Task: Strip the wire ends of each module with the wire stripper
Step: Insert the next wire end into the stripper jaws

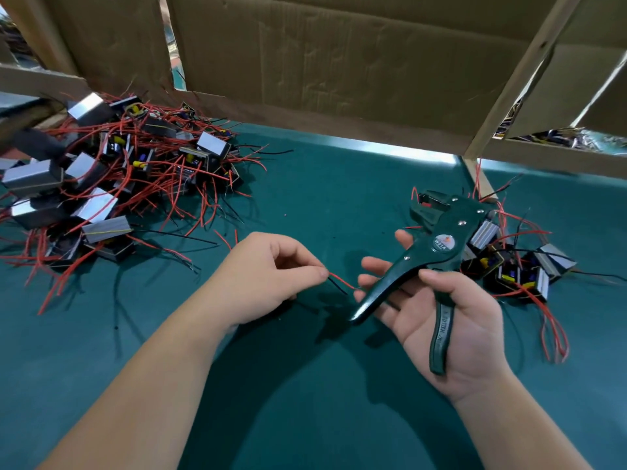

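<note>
Only the head camera to work from. I have the left hand pinching a thin red wire and a thin black wire between thumb and forefinger. Their free ends point toward the right hand. The module they belong to is hidden, so I cannot say where it sits.

The right hand lies palm up with its fingers nearly straight and its thumb curled over the dark green pistol-shaped wire stripper. One handle runs along the palm and the other across the fingers. The handles are spread, and the tool's head points away from me, clear of the wires, so this pair is not yet in the tool.

A large heap of black box modules with silver tape and red leads sits far left. A smaller cluster of the same modules lies just behind the stripper on the right. I judge the small cluster to be the finished ones and the heap to be waiting, so most of the work remains. The wire ends are too small for me to confirm that.

Everything rests on a teal-green mat. Brown cardboard sheets stand along its back edge as a wall, with a pale wooden batten slanting across on the right. A strip of light shows under the cardboard, and what lies beyond the gaps is blurred.
</note>
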`<state>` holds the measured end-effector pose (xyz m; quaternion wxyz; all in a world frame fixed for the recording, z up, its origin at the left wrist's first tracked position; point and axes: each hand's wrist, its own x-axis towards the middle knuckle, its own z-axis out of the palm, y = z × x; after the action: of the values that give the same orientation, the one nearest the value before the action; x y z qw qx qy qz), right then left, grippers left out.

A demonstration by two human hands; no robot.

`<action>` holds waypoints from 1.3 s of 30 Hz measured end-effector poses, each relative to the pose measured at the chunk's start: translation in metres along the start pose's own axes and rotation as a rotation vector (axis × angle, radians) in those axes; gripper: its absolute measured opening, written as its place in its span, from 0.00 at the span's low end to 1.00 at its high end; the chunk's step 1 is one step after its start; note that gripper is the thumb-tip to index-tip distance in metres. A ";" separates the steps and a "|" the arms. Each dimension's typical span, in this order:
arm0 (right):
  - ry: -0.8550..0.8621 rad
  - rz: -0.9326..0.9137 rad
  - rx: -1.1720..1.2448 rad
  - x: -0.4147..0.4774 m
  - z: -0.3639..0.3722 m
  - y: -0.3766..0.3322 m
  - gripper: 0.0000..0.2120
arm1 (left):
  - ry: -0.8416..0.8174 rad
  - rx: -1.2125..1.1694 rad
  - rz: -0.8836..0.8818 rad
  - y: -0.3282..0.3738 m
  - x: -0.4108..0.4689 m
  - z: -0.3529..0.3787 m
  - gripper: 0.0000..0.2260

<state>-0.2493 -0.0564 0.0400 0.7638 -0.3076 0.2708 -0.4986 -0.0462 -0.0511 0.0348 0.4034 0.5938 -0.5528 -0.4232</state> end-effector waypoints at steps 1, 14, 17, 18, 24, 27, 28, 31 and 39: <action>-0.010 -0.012 -0.004 0.000 0.000 0.000 0.34 | 0.010 0.002 0.000 0.000 0.000 0.001 0.03; -0.075 0.005 0.004 -0.002 -0.002 -0.005 0.31 | 0.286 -0.087 0.142 0.005 0.003 0.002 0.08; -0.096 0.114 -0.009 -0.001 -0.001 -0.001 0.34 | 0.313 -0.191 0.161 0.010 0.000 0.003 0.09; -0.108 0.157 -0.019 -0.001 0.000 0.001 0.36 | 0.313 -0.229 0.167 0.012 -0.001 0.003 0.10; -0.260 0.340 0.001 -0.005 0.007 0.010 0.36 | 0.233 -0.317 0.198 0.019 -0.005 0.006 0.09; -0.395 0.385 0.028 -0.006 0.009 0.008 0.33 | 0.218 -0.233 0.209 0.019 -0.006 0.005 0.09; -0.420 0.390 0.024 -0.007 0.009 0.008 0.32 | 0.205 -0.204 0.209 0.018 -0.006 0.004 0.10; -0.402 0.366 0.015 -0.007 0.009 0.010 0.33 | 0.135 -0.176 0.192 0.018 -0.007 0.004 0.10; -0.401 0.335 -0.012 -0.007 0.008 0.009 0.33 | 0.123 -0.181 0.156 0.014 -0.005 0.007 0.10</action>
<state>-0.2408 -0.0457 0.0396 0.8723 -0.3558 0.1642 -0.2926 -0.0574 -0.0468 0.0462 0.5203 0.5348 -0.5311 -0.4014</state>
